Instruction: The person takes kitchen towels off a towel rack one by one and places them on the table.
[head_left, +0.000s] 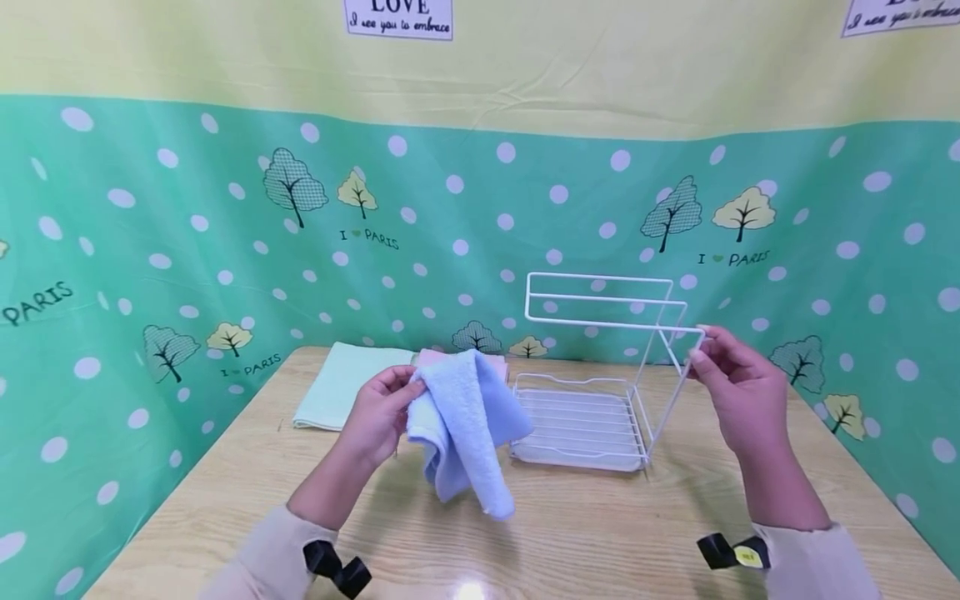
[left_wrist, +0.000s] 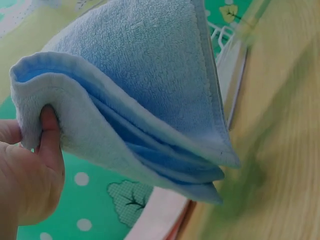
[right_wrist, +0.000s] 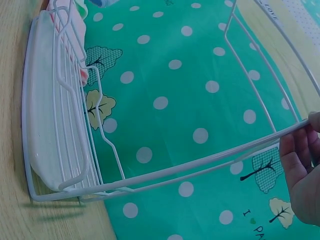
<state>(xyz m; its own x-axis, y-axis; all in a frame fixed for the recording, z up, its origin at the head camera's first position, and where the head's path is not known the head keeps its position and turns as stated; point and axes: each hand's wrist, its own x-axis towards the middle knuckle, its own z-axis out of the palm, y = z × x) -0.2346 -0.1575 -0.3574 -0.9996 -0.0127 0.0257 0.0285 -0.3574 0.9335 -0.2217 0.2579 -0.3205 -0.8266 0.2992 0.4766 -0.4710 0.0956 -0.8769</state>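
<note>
A light blue towel hangs in loose folds above the table, pinched at its upper left by my left hand. In the left wrist view the towel droops from between thumb and fingers. To the right stands a white wire rack with an upper rail frame and a lower wire shelf over a white tray. My right hand grips the top right corner of the rack. The right wrist view shows the fingers around the rack's wire.
A folded pale green towel lies on the back left of the wooden table. Behind the blue towel, a pink cloth is partly hidden. A green, dotted curtain surrounds the table at the back and sides.
</note>
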